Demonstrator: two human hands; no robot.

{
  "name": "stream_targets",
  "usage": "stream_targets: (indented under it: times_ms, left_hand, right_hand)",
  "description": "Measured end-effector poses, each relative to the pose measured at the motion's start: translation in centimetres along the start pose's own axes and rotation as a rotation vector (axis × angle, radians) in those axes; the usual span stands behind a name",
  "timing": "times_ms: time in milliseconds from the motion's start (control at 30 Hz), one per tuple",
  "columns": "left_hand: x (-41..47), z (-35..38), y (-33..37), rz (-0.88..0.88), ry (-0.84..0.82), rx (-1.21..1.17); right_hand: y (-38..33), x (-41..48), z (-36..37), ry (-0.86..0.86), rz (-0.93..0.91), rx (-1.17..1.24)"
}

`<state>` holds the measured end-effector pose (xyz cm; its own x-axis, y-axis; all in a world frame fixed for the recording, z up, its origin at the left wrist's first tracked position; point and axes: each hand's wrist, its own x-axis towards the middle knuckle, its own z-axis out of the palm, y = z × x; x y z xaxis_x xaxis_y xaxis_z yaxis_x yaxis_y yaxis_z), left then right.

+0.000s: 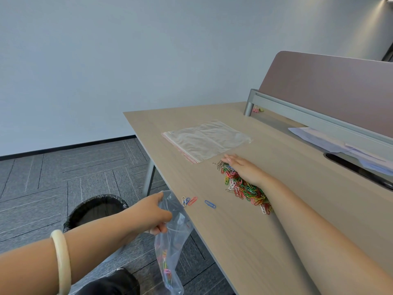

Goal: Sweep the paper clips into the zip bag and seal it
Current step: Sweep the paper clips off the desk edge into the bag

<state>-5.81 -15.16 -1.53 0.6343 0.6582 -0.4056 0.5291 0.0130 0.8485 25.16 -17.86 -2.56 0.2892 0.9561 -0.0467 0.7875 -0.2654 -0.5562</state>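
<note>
Clips are partly bagged, and the sweep is the step in hand, as I judge it. At the left, below the counter's (244,241) near edge, the left hand (156,213) is clenched on the mouth of the zip bag (170,252), which hangs down over the floor. A few pink and coloured clips already lie in its lower part. For the sweep to go well, I think that mouth should sit wide open, tight against the edge and just under it, so nothing drops to the bin (95,211) or floor below.

A few strays (190,201) lie near the edge, beside the bag, with one blue clip (210,204) a little further right. They are well placed to be pushed off first.

Further right is the main heap (244,188), a long multicoloured drift on the counter. The right hand (242,167) lies flat and released along its far side, fingers straight, forearm resting against the heap. A slow drag toward the bag with the hand edge and forearm kept down on the wood should carry most of it; clips slipping under the wrist are the likely loss.

Behind the heap a second clear bag (206,139) lies flat and looks empty.
</note>
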Motion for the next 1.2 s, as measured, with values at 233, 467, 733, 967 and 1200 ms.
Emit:
stream_targets:
  times_ms: [233,467,733,967,1200]
  left_hand:
    - [-0.3,0.3,0.1,-0.023,0.017,0.007]
    - [-0.5,0.2,0.0,-0.024,0.026,0.006]
    - [-0.4,0.0,0.0,-0.021,0.024,-0.019]
    - [-0.5,0.2,0.2,0.006,-0.002,-0.021]
    - [-0.7,0.8,0.1,0.026,-0.01,-0.01]
  right_hand:
    - [-3.7,-2.1,1.5,-0.129,-0.106,0.276]
    - [-6.2,-3.5,1.8,-0.183,-0.139,0.387]
    - [-8.4,-3.9,3.9,-0.177,-0.178,0.253]
    - [-9.1,-7.0,4.1,-0.244,-0.195,0.281]
    - [-8.8,-9.0,2.0,-0.168,-0.184,0.124]
